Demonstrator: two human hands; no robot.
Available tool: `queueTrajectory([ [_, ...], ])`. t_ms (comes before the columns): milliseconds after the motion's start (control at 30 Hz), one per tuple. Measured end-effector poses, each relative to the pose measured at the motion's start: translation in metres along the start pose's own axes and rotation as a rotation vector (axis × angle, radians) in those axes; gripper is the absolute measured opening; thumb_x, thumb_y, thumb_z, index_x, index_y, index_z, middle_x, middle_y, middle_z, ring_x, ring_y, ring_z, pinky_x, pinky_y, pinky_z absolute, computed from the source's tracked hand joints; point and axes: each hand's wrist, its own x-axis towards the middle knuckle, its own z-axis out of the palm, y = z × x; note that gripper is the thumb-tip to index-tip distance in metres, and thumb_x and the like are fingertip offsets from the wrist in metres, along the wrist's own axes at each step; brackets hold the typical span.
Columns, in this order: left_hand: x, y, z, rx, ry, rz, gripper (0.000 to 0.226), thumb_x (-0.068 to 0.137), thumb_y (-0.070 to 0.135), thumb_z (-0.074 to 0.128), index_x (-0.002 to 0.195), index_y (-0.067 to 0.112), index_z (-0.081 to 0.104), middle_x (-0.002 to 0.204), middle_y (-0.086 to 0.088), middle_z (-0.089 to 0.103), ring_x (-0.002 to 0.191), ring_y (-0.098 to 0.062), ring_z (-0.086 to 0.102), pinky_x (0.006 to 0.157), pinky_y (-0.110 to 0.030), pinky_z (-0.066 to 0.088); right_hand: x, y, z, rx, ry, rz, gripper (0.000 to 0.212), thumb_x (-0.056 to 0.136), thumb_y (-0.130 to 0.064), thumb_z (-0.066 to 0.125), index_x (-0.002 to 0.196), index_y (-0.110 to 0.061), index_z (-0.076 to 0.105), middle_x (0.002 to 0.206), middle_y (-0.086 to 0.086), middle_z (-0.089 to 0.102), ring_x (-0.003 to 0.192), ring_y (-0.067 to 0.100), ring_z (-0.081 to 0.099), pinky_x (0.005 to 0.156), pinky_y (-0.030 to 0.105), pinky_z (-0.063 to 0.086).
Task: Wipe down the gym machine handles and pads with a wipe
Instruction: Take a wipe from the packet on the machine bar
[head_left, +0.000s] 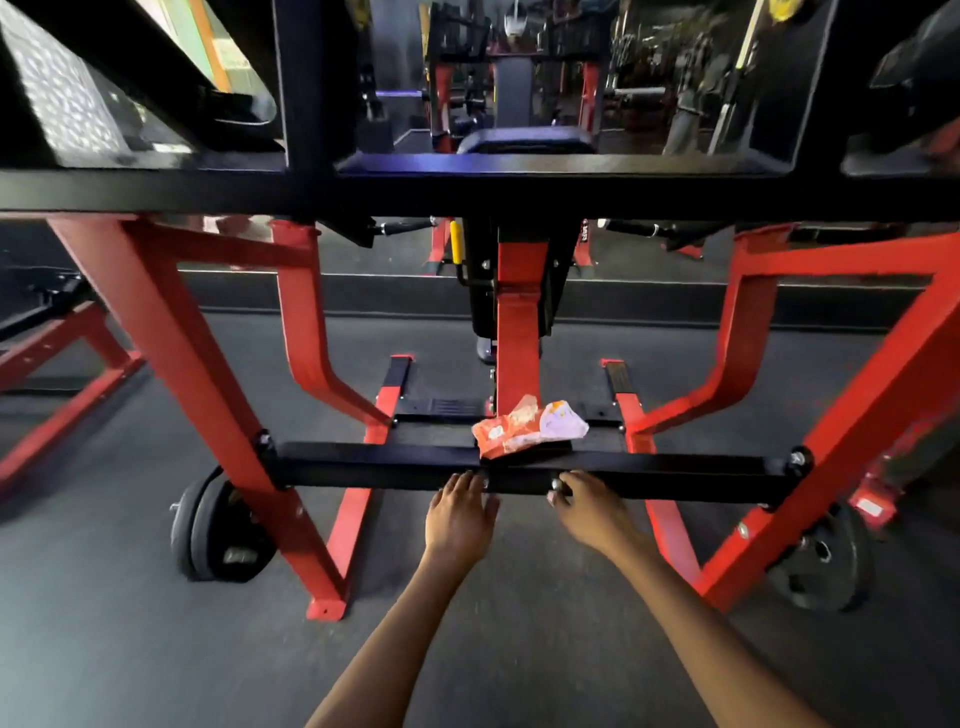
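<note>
Head view: wipe pack (527, 427) unopened-looking on black crossbar (374, 463); left hand (458, 514), right hand (589, 506) spread, empty; wiping not started.

The way forward is barred low by a black crossbar (530, 470), on whose far edge an orange wipes packet (527, 427) is perched. Open floor (130, 649) is left before it, hemmed by red frame legs (197, 374) and weight plates (223, 525).
</note>
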Motion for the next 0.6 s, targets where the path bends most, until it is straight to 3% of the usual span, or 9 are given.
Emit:
queueTrajectory([
  [100, 0.065, -0.007, 0.009, -0.029, 0.005, 0.0, 0.053, 0.095, 0.047, 0.028, 0.118, 0.011, 0.059, 0.122, -0.006, 0.06, 0.121, -0.025, 0.052, 0.1, -0.035, 0.037, 0.061, 0.005, -0.008, 0.027, -0.002, 0.031, 0.042, 0.094, -0.028, 0.05, 0.129, -0.005, 0.052, 0.135, 0.012, 0.052, 0.126, 0.026, 0.047, 0.102, 0.034, 0.038],
  [167, 0.099, -0.01, 0.017, -0.042, -0.002, -0.034, 0.052, 0.092, 0.046, 0.029, 0.111, 0.008, 0.059, 0.114, -0.009, 0.061, 0.113, -0.029, 0.055, 0.096, -0.039, 0.04, 0.092, 0.007, -0.009, 0.053, -0.003, 0.061, 0.04, 0.093, -0.025, 0.051, 0.126, -0.002, 0.054, 0.133, 0.015, 0.053, 0.124, 0.028, 0.048, 0.101, 0.035, 0.039],
  [267, 0.144, -0.014, 0.03, -0.046, -0.031, -0.044, 0.038, 0.097, 0.032, 0.045, 0.125, 0.009, 0.054, 0.127, -0.011, 0.057, 0.121, -0.028, 0.05, 0.103, -0.039, 0.037, 0.146, 0.018, -0.002, 0.062, -0.063, 0.099, 0.035, 0.09, -0.023, 0.052, 0.118, -0.003, 0.058, 0.126, 0.015, 0.057, 0.119, 0.029, 0.051, 0.097, 0.035, 0.042],
  [333, 0.166, -0.018, 0.04, 0.002, -0.057, -0.036, 0.043, 0.099, 0.031, 0.044, 0.136, 0.011, 0.047, 0.142, -0.008, 0.048, 0.132, -0.024, 0.041, 0.11, -0.037, 0.031, 0.175, 0.025, 0.001, 0.044, -0.086, 0.087, 0.031, 0.088, -0.02, 0.051, 0.113, -0.005, 0.061, 0.122, 0.015, 0.06, 0.113, 0.031, 0.054, 0.091, 0.035, 0.045],
  [433, 0.19, -0.023, 0.058, 0.033, -0.072, -0.038, 0.044, 0.1, 0.031, 0.043, 0.139, 0.011, 0.043, 0.148, -0.007, 0.041, 0.137, -0.022, 0.034, 0.113, -0.036, 0.027, 0.211, 0.03, 0.001, 0.02, -0.127, 0.048, 0.028, 0.089, -0.012, 0.046, 0.11, -0.005, 0.063, 0.116, 0.015, 0.062, 0.104, 0.032, 0.057, 0.08, 0.031, 0.044],
  [533, 0.209, -0.025, 0.073, 0.038, -0.088, -0.056, 0.048, 0.101, 0.031, 0.041, 0.144, 0.01, 0.036, 0.153, -0.007, 0.033, 0.143, -0.022, 0.026, 0.116, -0.034, 0.021, 0.244, 0.033, 0.004, 0.009, -0.177, 0.017, 0.023, 0.086, -0.006, 0.045, 0.081, -0.019, 0.063, 0.1, 0.009, 0.063, 0.092, 0.028, 0.058, 0.075, 0.03, 0.046],
  [600, 0.223, -0.025, 0.083, 0.029, -0.123, -0.071, 0.052, 0.102, 0.032, 0.038, 0.149, 0.011, 0.029, 0.157, -0.007, 0.026, 0.146, -0.022, 0.02, 0.118, -0.034, 0.018, 0.265, 0.036, 0.011, 0.027, -0.207, -0.013, 0.026, 0.08, 0.0, 0.045, 0.076, -0.02, 0.062, 0.098, 0.009, 0.063, 0.094, 0.028, 0.059, 0.079, 0.034, 0.049],
])
